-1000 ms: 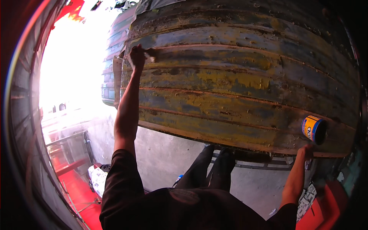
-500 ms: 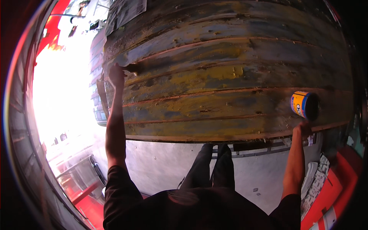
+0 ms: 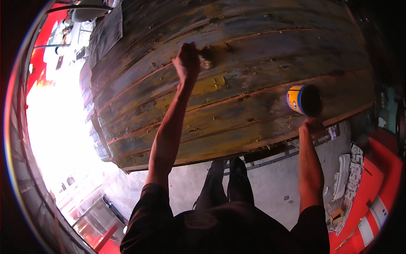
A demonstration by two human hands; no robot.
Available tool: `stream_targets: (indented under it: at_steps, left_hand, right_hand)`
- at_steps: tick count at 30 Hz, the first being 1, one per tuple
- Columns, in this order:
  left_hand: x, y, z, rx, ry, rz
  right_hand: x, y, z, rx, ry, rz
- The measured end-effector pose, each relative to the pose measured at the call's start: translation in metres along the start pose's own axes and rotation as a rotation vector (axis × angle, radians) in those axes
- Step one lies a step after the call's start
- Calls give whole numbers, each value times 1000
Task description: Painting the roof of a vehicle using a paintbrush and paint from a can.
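My left hand (image 3: 187, 61) is closed over the planked surface. A short brush (image 3: 205, 59) with a dark body and a paler end sticks out of the fist and touches the planks. The wide wooden surface (image 3: 253, 101) has worn planks smeared yellow, blue-grey and brown, with small flakes on it. A round can (image 3: 294, 98) with a yellow, blue and white label is over the right part of the planks, its dark open mouth showing. My right hand (image 3: 312, 126) is just below the can at the near edge. Its fingers are dark and partly hidden, so their grip is unclear.
A sheet of newspaper (image 3: 108, 31) lies at the far left corner of the planks. Below the near edge is a grey floor (image 3: 270, 190). On the right, a red panel (image 3: 376, 178) stands beside patterned sheets (image 3: 351, 173). Bright light floods in from the left.
My left hand has moved right and farther away over the planks with the brush. The view has turned, so the planks, can and right hand appear shifted left.
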State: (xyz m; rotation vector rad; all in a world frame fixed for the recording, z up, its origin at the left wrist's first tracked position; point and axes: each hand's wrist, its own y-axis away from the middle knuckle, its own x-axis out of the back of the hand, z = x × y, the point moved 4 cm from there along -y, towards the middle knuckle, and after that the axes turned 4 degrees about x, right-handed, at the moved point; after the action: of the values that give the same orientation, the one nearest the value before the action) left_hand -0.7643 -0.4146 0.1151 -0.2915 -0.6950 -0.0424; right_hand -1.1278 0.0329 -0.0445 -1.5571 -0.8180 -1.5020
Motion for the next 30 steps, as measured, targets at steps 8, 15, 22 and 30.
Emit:
stream_targets:
  at_steps: [8,15,22,30]
  left_hand:
    - [-17,11,-15,489,773,-174]
    - [169,38,-112,-31,-535,122]
    - [131,77,-55,-128,-346,62]
    - [12,68,27,53,169,100]
  right_hand:
    - [-26,-4,18,-148,-467,212]
    - [-57,-14,31,-199,-518,-5]
    - [-21,1,17,52,-391,42]
    - [69,24,-11,637,119,-247]
